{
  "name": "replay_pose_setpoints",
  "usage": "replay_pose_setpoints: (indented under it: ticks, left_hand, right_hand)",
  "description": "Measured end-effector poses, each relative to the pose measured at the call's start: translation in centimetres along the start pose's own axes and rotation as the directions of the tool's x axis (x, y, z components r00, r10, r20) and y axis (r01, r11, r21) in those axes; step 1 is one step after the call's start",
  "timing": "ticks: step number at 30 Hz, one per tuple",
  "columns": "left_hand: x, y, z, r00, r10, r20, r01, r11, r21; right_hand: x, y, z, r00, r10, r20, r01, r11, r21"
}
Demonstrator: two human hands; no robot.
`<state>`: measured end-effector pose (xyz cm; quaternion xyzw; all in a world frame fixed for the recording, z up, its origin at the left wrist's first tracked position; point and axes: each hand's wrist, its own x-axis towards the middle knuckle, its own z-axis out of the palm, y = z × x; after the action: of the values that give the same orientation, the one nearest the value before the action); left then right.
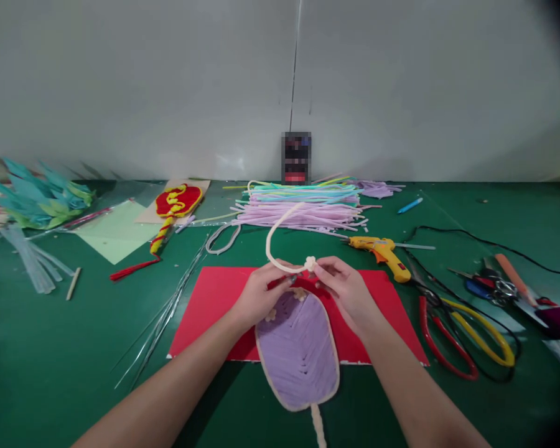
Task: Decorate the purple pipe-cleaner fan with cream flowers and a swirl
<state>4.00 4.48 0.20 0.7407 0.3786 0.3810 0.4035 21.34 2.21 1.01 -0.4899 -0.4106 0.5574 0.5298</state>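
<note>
Between my two hands is a cream pipe cleaner (269,239), its long free end curving upward and its other end bent into a small flower shape (310,263). My left hand (266,287) pinches the stem beside the flower. The fingertips of my right hand (343,287) close on the flower itself. Just below lies a purple fan (298,348) edged in cream, with a cream twisted handle (317,426) pointing toward me. Two small cream flowers (300,293) sit near its top edge, one partly behind my left hand. The fan overlaps a red sheet (214,311).
Behind the sheet lies a pile of pastel pipe cleaners (303,208). At right are a yellow glue gun (380,252), large scissors (466,336) and a black cord (485,239). Thin wires (168,317), a red-and-yellow fan (178,202) and glue sticks (35,258) lie left.
</note>
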Motion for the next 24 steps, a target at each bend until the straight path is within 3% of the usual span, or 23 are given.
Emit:
replay_pose_setpoints:
  ticks: [5, 7, 13, 17, 24]
  left_hand:
    - [0.1, -0.5, 0.0, 0.985, -0.171, -0.036, 0.165, 0.979, -0.122]
    - [0.1, -0.5, 0.1, 0.982, -0.191, -0.005, 0.188, 0.969, -0.158]
    - [-0.1, -0.5, 0.3, 0.983, -0.149, 0.103, 0.170, 0.955, -0.241]
    - [0.0, -0.7, 0.3, 0.991, -0.121, 0.061, 0.132, 0.961, -0.242]
    - [0.2, -0.1, 0.3, 0.986, -0.166, -0.018, 0.157, 0.960, -0.233]
  right_hand:
    - [-0.5, -0.6, -0.2, 0.962, 0.066, 0.264, -0.028, 0.989, -0.146]
    - [-0.6, -0.8, -0.2, 0.947, 0.098, 0.306, -0.038, 0.980, -0.194]
    - [-0.3, -0.7, -0.2, 0.972, 0.068, 0.224, -0.023, 0.980, -0.197]
    - [-0.1, -0.5, 0.0, 0.987, 0.064, 0.147, -0.030, 0.975, -0.218]
    - [0.0, 0.4, 0.4, 0.971, 0.009, 0.237, 0.042, 0.978, -0.206]
